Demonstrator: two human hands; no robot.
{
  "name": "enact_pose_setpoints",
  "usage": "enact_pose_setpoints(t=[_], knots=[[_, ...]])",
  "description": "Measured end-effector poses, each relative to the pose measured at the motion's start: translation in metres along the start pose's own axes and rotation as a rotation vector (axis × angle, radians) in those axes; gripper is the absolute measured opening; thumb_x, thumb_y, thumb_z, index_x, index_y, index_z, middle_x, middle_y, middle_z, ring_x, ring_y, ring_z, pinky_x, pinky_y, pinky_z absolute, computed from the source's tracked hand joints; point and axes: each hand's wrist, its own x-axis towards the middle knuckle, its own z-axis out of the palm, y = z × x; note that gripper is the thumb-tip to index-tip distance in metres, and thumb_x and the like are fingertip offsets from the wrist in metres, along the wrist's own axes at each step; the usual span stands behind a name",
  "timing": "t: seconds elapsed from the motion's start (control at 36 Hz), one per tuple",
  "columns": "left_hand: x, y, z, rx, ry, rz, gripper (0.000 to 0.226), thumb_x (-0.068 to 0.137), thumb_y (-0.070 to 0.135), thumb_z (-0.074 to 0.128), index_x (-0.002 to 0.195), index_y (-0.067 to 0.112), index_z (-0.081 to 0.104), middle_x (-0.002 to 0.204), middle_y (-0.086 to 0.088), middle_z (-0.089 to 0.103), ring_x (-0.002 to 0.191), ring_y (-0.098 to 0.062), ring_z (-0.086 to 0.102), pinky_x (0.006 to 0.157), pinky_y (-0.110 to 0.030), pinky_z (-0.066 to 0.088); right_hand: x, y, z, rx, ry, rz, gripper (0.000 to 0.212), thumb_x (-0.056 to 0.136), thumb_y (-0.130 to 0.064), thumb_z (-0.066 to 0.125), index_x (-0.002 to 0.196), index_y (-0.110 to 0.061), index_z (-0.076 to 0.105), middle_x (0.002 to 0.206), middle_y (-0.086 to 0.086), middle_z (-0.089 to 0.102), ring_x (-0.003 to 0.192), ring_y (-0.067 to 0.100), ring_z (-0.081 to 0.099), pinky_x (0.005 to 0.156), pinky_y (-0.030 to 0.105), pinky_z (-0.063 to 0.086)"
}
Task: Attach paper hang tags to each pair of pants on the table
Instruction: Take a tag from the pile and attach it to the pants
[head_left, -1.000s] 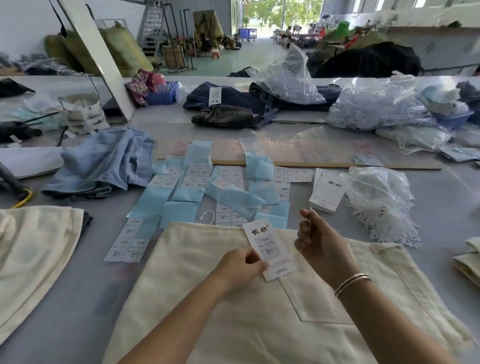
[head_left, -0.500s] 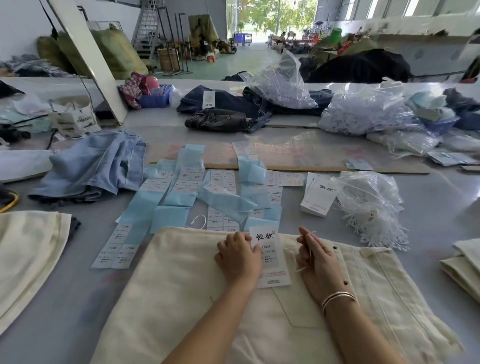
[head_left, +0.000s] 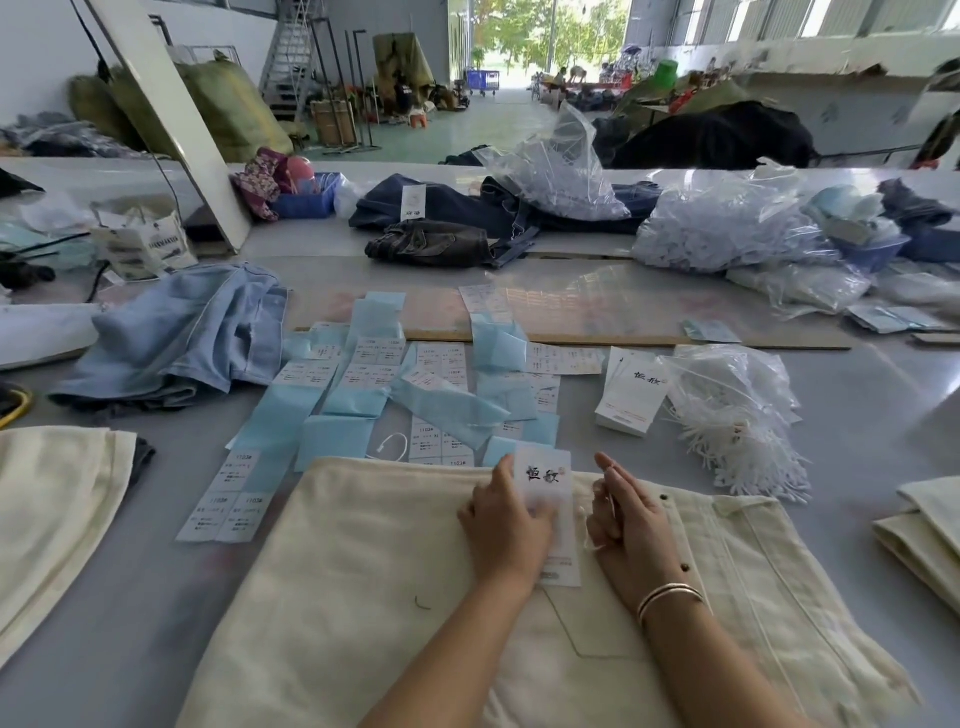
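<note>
Head view: the left hand (head_left: 506, 525) has pressed the hang tag (head_left: 545, 486) down onto the cream pants (head_left: 363, 571), lower than a second ago. The right hand (head_left: 626, 512), just beside it, pinches a white string (head_left: 589, 525), likely ready for fastening.

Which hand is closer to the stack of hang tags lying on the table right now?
Right. The right hand lies just below the stack of hang tags; the left hand sits farther left, holding a single hang tag.
</note>
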Motion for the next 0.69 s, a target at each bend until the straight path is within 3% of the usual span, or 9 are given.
enact_pose_setpoints(t=[0.11,0.19,0.28,0.36,0.42,0.5,0.61,0.69], knots=[[-0.002,-0.009,-0.017,-0.531,-0.117,0.054,0.026,0.095,0.016,0.057,0.118,0.027,0.055,0.09,-0.006,0.071,0.078,-0.02,0.064,0.079,-0.032,0.05,0.002,0.0,-0.001,0.007,0.027,0.006,0.021,0.094,-0.004,0.048,0.106,-0.004,0.065,0.067,0.002,0.056,0.041,0.005,0.03,0.039,0.016,0.027],[-0.002,-0.018,-0.03,-0.809,-0.324,0.04,0.042,0.099,0.011,0.049,0.127,0.041,0.046,0.083,-0.015,0.063,0.071,-0.018,0.054,0.07,-0.029,0.048,0.001,0.0,-0.001,-0.018,0.025,0.003,0.022,0.095,-0.003,0.046,0.106,-0.007,0.065,0.059,0.001,0.051,0.038,0.005,0.028,0.037,0.016,0.024],[-0.004,-0.026,-0.038,-0.857,-0.372,0.054,0.049,0.1,0.006,0.043,0.133,0.042,0.047,0.091,-0.01,0.066,0.079,-0.018,0.059,0.075,-0.026,0.048,-0.004,0.004,0.004,-0.216,-0.011,-0.01,0.018,0.095,-0.009,0.051,0.098,-0.01,0.069,0.052,0.001,0.046,0.035,0.007,0.027,0.036,0.017,0.02],[-0.009,-0.028,-0.039,-0.924,-0.299,0.015,0.047,0.098,0.0,0.041,0.11,0.037,0.068,0.111,0.015,0.07,0.102,-0.001,0.063,0.081,-0.011,0.048,-0.01,0.008,0.011,-0.425,-0.044,-0.081,0.015,0.094,-0.011,0.054,0.089,-0.008,0.068,0.05,0.003,0.044,0.035,0.008,0.028,0.033,0.016,0.021],[-0.012,-0.028,-0.038,-0.922,-0.303,0.011,0.047,0.098,0.0,0.041,0.105,0.035,0.071,0.113,0.017,0.069,0.108,-0.001,0.062,0.086,-0.012,0.048,-0.012,0.01,0.014,-0.537,-0.065,-0.113,0.016,0.095,-0.011,0.052,0.09,-0.004,0.065,0.05,0.002,0.043,0.036,0.006,0.03,0.034,0.015,0.023],[-0.015,-0.029,-0.037,-0.905,-0.358,0.041,0.043,0.098,0.006,0.042,0.109,0.036,0.071,0.115,0.01,0.07,0.105,-0.008,0.065,0.082,-0.018,0.051,-0.014,0.01,0.015,-0.67,-0.11,-0.133,0.019,0.096,-0.007,0.05,0.09,-0.005,0.068,0.051,0.0,0.049,0.04,0.002,0.035,0.038,0.012,0.028],[-0.014,-0.03,-0.037,-0.855,-0.397,0.05,0.037,0.09,0.023,0.044,0.112,0.043,0.067,0.11,0.007,0.071,0.091,-0.016,0.066,0.078,-0.031,0.055,-0.015,0.012,0.017,-0.678,-0.153,-0.128,0.025,0.092,0.002,0.052,0.083,-0.015,0.068,0.063,-0.002,0.068,0.053,0.007,0.055,0.048,0.016,0.044],[-0.016,-0.03,-0.037,-0.819,-0.415,0.079,0.038,0.091,0.023,0.043,0.114,0.043,0.065,0.109,0.007,0.071,0.088,-0.014,0.066,0.074,-0.027,0.054,-0.014,0.014,0.015,-0.745,-0.166,-0.161,0.028,0.089,0.005,0.056,0.081,-0.019,0.069,0.069,-0.003,0.072,0.059,0.005,0.062,0.053,0.018,0.05]])
